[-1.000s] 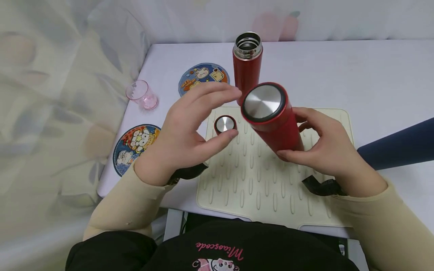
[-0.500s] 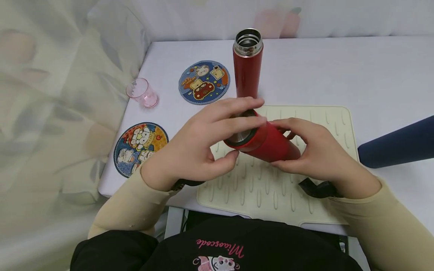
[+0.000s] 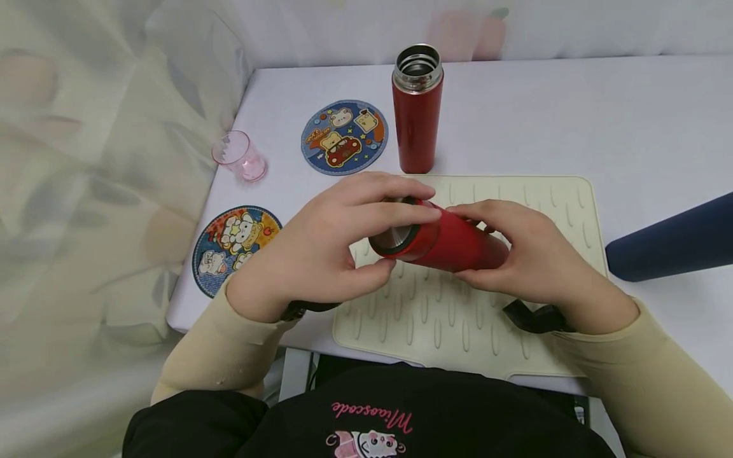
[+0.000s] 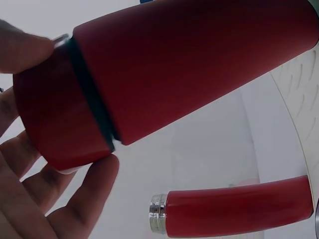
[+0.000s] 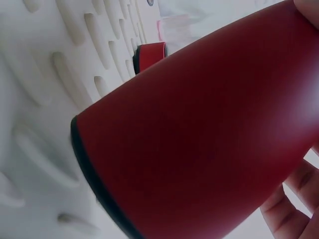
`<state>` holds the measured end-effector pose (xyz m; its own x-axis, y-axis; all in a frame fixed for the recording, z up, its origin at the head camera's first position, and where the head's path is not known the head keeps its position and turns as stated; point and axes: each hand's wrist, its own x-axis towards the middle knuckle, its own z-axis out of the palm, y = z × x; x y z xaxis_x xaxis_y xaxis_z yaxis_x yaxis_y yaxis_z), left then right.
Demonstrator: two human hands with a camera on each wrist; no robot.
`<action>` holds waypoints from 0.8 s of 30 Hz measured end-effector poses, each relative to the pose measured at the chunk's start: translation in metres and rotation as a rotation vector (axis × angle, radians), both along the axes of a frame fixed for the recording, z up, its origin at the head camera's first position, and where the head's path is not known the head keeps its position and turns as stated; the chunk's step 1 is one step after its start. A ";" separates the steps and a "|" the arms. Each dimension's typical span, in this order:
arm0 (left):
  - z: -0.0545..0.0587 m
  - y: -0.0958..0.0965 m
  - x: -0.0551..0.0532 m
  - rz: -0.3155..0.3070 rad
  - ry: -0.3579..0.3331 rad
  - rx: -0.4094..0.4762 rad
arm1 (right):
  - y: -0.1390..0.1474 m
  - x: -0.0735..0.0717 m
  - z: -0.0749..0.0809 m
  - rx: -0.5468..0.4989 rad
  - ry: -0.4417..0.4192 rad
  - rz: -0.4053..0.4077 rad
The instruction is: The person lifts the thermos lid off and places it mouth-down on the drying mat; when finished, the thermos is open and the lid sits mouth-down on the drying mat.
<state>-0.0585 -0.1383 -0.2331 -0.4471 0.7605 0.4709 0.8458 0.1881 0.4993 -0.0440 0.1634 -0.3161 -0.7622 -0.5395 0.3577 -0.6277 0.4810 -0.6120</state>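
Note:
My right hand point(image 3: 529, 254) grips a red thermos bottle point(image 3: 466, 245) near its base and holds it tilted over the cream mat point(image 3: 441, 343), lid end toward the left. Around its steel-topped lid point(image 4: 55, 107) curl the thumb and fingers of my left hand point(image 3: 326, 245). A dark band shows between lid and body in the left wrist view. The bottle's body point(image 5: 199, 129) fills much of the right wrist view. Beyond it, a second red lid point(image 5: 151, 56) lies on the ribbed mat, hidden by my left hand in the head view.
An uncapped red thermos point(image 3: 418, 130) with a steel neck stands behind the mat. Two round cartoon coasters point(image 3: 345, 137) and a pink clear cup point(image 3: 240, 156) are at the left. A dark blue cylindrical object point(image 3: 672, 238) lies at the right edge.
The bottle has tipped over to the left from a steeper angle. My left hand, apart from it at first, has come onto the lid. The standing thermos has stayed put.

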 end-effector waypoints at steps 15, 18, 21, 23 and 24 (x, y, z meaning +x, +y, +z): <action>0.006 -0.007 0.000 0.042 -0.090 -0.090 | -0.004 0.001 -0.003 0.047 0.028 -0.011; 0.006 -0.007 0.001 0.073 -0.098 -0.077 | -0.005 0.001 -0.004 0.039 0.050 -0.014; 0.006 -0.005 0.002 0.123 -0.084 -0.057 | -0.006 0.002 -0.005 0.033 0.068 -0.018; 0.005 -0.004 0.003 0.172 -0.052 -0.055 | -0.007 0.002 -0.004 0.032 0.082 -0.019; 0.004 -0.003 0.004 0.198 -0.037 -0.057 | -0.007 0.002 -0.004 0.032 0.088 -0.019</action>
